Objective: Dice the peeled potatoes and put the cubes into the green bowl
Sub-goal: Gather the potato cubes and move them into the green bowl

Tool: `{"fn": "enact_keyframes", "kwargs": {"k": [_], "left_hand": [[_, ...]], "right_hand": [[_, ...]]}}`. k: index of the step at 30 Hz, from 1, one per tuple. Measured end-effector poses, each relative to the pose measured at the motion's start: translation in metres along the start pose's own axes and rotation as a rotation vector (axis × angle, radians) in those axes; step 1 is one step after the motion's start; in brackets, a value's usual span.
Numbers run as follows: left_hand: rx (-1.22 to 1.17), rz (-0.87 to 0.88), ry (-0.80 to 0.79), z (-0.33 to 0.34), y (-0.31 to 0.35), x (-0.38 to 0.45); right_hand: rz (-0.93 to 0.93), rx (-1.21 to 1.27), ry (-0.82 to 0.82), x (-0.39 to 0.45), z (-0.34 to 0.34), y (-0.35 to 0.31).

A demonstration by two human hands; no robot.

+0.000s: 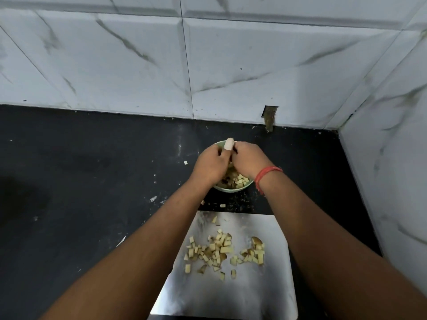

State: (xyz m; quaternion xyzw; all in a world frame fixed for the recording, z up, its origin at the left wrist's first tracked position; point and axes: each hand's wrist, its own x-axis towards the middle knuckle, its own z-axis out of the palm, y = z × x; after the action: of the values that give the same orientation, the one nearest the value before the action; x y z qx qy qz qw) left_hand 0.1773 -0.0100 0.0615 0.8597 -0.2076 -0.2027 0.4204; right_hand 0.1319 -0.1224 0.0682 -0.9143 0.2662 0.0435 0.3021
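Both hands' grip state unclear above green bowl (231,189); cubes (221,250) strewn on steel board (272,285).

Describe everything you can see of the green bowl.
The green bowl is small, round and pale green with a smooth, glossy look. It stands upright on the black counter, just beyond the steel cutting board and apart from it. Only its near rim and a bit of its far rim show; the left hand and right hand hover over it and hide the rest. Inside lie pale yellow potato cubes. Whether either hand touches the bowl cannot be told.
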Motion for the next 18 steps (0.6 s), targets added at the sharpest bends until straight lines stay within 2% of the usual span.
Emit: {"fn": "enact_keyframes", "kwargs": {"k": [5, 7, 10, 12, 14, 16, 18], "left_hand": [[-0.03, -0.013, -0.093, -0.01, 0.002, -0.005], [-0.066, -0.003, -0.102, -0.011, 0.0, -0.007], [-0.151, 0.047, -0.07, -0.012, -0.007, -0.014], [-0.198, 0.076, -0.044, -0.012, -0.012, -0.019], [-0.253, 0.107, 0.015, -0.013, -0.02, -0.021], [-0.291, 0.157, 0.142, -0.016, -0.03, -0.02], [-0.229, 0.187, 0.281, -0.02, -0.046, -0.014]], "right_hand": [[-0.089, -0.15, 0.081, -0.01, -0.002, 0.002], [-0.129, -0.126, 0.124, -0.014, 0.003, 0.005], [-0.192, -0.026, 0.281, -0.019, 0.009, 0.007], [-0.185, -0.061, 0.247, -0.021, 0.012, 0.01], [-0.168, -0.09, 0.221, -0.023, 0.015, 0.013], [-0.177, -0.057, 0.306, -0.026, 0.017, 0.015], [-0.212, -0.02, 0.386, -0.032, 0.018, 0.015]]}}
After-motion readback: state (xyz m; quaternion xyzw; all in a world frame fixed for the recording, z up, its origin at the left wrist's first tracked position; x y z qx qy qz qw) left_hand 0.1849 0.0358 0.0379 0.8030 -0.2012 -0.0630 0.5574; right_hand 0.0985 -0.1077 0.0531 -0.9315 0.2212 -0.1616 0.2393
